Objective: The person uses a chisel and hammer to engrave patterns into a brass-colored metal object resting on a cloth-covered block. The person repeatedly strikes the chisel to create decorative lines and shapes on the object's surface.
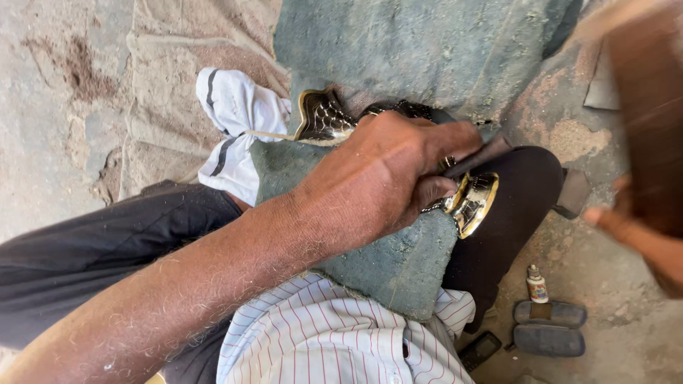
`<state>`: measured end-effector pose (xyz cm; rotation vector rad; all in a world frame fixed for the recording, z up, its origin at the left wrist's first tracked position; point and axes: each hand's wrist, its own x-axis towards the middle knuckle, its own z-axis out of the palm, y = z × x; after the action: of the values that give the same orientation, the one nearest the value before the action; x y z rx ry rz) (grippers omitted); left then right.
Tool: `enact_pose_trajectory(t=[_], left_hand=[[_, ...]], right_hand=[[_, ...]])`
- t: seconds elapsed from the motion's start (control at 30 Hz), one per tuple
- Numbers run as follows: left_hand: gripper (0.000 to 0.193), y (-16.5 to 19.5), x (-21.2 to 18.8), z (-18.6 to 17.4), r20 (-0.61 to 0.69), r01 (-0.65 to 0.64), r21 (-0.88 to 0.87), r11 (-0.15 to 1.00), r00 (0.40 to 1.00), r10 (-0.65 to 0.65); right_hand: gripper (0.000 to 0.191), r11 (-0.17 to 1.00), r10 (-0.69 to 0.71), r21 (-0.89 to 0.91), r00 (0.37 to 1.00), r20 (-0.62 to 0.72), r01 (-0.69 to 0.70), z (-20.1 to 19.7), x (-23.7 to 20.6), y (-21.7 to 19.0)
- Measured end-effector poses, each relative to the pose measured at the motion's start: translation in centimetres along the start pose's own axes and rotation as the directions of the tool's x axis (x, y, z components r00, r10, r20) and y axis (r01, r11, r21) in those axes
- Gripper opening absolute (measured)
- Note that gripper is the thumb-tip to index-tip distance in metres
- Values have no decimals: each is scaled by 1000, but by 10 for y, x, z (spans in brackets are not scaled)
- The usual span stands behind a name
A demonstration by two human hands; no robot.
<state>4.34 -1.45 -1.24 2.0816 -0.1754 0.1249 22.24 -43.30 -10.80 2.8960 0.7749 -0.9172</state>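
Firmly, the left hand [388, 178] presses a shiny, scale-embossed metal piece [324, 117] with brass-coloured rims onto a coarse grey-green cloth [398, 267] draped over the lap, fingers clamped around its middle beside a thin dark tool [477, 156]. Blurred at the right edge, the right hand [633, 227] grips a brown wooden block [651, 114].
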Motion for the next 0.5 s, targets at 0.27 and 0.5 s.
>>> enact_pose_trajectory(t=[0.27,0.5], left_hand=[[26,8,-25,1,-185,179,-133,975,962,-202],[28,6,-34,7,-277,194,-154,969,933,-231]], right_hand=[[31,929,-363,-102,928,-87,354,-60,55,-31],[34,888,-450,-154,888,-97,433,-73,84,-36]])
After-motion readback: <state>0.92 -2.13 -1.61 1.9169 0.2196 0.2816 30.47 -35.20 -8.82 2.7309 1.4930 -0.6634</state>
